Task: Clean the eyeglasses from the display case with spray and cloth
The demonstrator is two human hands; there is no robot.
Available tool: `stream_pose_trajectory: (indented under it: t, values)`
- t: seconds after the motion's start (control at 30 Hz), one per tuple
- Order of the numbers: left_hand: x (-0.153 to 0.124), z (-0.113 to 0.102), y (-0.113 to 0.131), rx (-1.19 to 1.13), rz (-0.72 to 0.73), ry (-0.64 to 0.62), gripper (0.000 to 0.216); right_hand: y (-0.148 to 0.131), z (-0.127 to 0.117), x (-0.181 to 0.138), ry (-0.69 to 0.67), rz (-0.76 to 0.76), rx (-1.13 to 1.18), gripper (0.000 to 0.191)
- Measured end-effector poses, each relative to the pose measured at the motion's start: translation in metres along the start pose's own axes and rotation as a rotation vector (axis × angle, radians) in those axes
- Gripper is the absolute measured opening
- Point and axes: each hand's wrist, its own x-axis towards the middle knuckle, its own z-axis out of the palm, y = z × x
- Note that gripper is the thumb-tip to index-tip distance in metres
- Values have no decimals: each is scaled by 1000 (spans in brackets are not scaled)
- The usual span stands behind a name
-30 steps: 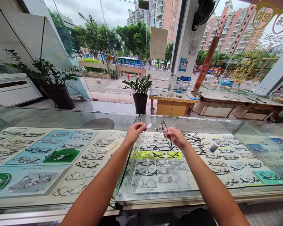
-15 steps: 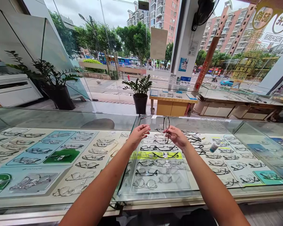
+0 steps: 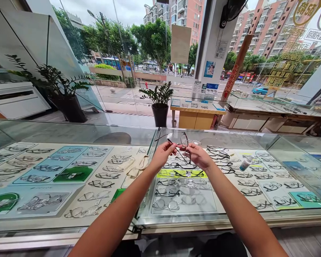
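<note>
Both my hands are raised over a glass display counter (image 3: 69,134), holding one pair of thin dark-framed glasses (image 3: 184,142). My left hand (image 3: 163,154) pinches one temple arm of the frame near a small white tag. My right hand (image 3: 198,156) is closed on the frame's other side, just below the lenses. The glasses are held upright, a little above the counter top. Under the glass lie rows of several other spectacle frames (image 3: 166,192) on coloured mats.
A small white spray bottle (image 3: 246,163) and a beige cloth (image 3: 135,166) lie on the counter. Two potted plants (image 3: 159,101) stand on the floor beyond it, with more display tables (image 3: 196,114) and large shop windows behind.
My hands have drawn closer together around the glasses. The left hand, holding only the tag a second ago, now grips a temple arm. The view has tilted slightly.
</note>
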Motion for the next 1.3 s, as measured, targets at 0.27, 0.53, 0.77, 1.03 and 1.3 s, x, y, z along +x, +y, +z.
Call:
stream_pose_trajectory:
  t: [0.27,0.53,0.77,1.03,1.3]
  values:
    - [8,-9,-7,-119,-139,144,61,-9,-14,0,160,-122,146,31]
    - [8,-8,-6,-230,-269,130,52,-10,-13,0,186,-150,235,32]
    - [8,-13,-6,31,-69,249,32,-21,-6,-5,167,-215,117,33]
    - [5,-10,-6,200,108,174,33,-38,11,-9,254,-361,-126,39]
    - [-6,0,0,467,254,150,28,-79,6,-107,510,-637,-299,26]
